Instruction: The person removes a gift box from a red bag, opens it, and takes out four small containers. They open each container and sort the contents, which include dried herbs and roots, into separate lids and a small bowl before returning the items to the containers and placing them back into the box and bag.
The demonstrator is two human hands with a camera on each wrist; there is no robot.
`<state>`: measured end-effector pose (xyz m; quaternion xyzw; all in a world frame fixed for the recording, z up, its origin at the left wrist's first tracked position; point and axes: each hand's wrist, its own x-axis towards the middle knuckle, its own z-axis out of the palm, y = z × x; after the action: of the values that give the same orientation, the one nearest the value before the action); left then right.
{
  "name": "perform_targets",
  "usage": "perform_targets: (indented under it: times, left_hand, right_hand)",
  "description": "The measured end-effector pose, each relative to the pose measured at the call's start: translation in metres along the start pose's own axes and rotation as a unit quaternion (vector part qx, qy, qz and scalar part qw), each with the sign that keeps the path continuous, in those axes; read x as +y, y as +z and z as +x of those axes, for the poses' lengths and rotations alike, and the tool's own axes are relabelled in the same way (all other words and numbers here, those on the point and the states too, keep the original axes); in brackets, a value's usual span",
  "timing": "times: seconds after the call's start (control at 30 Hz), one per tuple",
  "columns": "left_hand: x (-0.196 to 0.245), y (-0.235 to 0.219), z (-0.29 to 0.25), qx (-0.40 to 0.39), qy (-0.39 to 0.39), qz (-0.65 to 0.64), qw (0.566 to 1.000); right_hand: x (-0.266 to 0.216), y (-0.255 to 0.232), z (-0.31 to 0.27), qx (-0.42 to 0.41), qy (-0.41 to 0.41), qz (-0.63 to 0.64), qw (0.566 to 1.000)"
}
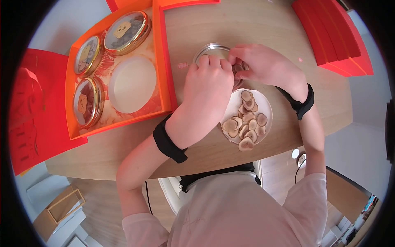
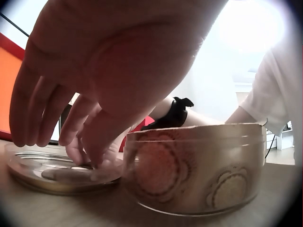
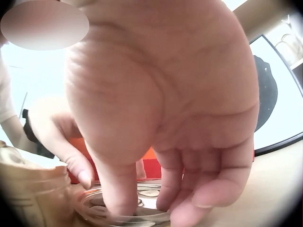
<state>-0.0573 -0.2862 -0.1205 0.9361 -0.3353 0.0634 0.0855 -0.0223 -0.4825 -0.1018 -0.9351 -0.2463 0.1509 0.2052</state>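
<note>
My left hand (image 1: pixel 207 84) hangs palm down over a shallow clear dish with a metallic rim (image 1: pixel 214 44), its fingers pointing down and apart from each other. Across from it my right hand (image 1: pixel 263 64) reaches into the same dish, thumb and fingertips around some round dried slices (image 1: pixel 238 69). In the right wrist view a gap shows between that thumb and the fingers. Beside the dish stands a round clear-walled container (image 2: pixel 194 170) with patterned lining. Many pale slices with brown rims (image 1: pixel 249 117) lie on its white top, one overlapping the edge.
To the left an orange gift box (image 1: pixel 166 82) holds several lidded jars (image 1: pixel 127 33) and a round hollow (image 1: pixel 133 84). A red bag (image 1: pixel 35 107) lies beyond it. A red box-like piece (image 1: pixel 329 33) stands at the far right of the wooden table (image 1: pixel 267 20).
</note>
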Motion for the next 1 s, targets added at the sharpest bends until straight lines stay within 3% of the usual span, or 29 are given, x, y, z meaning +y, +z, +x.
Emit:
perform_targets:
  times: [0.1, 0.2, 0.4, 0.5, 0.6, 0.7, 0.8, 0.9, 1.0]
  left_hand:
    - [-0.004, 0.010, -0.002, 0.067, 0.038, 0.042, 0.996]
    - [-0.003, 0.007, -0.002, 0.068, 0.037, 0.042, 0.996]
    - [-0.004, 0.007, -0.002, 0.054, 0.040, 0.031, 0.997]
    - [0.001, -0.009, -0.001, 0.003, 0.017, 0.020, 1.000]
    - [0.004, -0.022, 0.000, 0.033, 0.071, -0.072, 0.994]
    - [0.008, -0.038, -0.004, 0.055, 0.195, -0.188, 0.961]
    - [0.018, -0.053, -0.016, 0.007, 0.295, -0.241, 0.925]
    - [0.031, -0.057, -0.027, -0.104, 0.355, -0.182, 0.911]
    - [0.040, -0.055, -0.035, -0.120, 0.374, -0.112, 0.913]
  right_hand:
    - [0.001, 0.000, 0.000, 0.013, -0.012, 0.009, 1.000]
    - [0.001, -0.002, 0.000, 0.007, -0.012, 0.010, 1.000]
    - [-0.002, -0.003, 0.000, 0.017, -0.001, 0.002, 1.000]
    - [0.002, -0.002, 0.000, 0.042, -0.015, 0.003, 0.999]
    - [0.007, -0.002, 0.002, 0.076, -0.035, -0.020, 0.996]
    - [0.003, -0.009, 0.002, 0.079, 0.010, -0.036, 0.996]
    - [0.006, -0.014, -0.002, 0.112, -0.055, 0.062, 0.990]
    - [-0.010, -0.033, -0.017, 0.054, -0.100, 0.154, 0.981]
    - [-0.025, -0.050, -0.029, -0.108, -0.084, 0.180, 0.974]
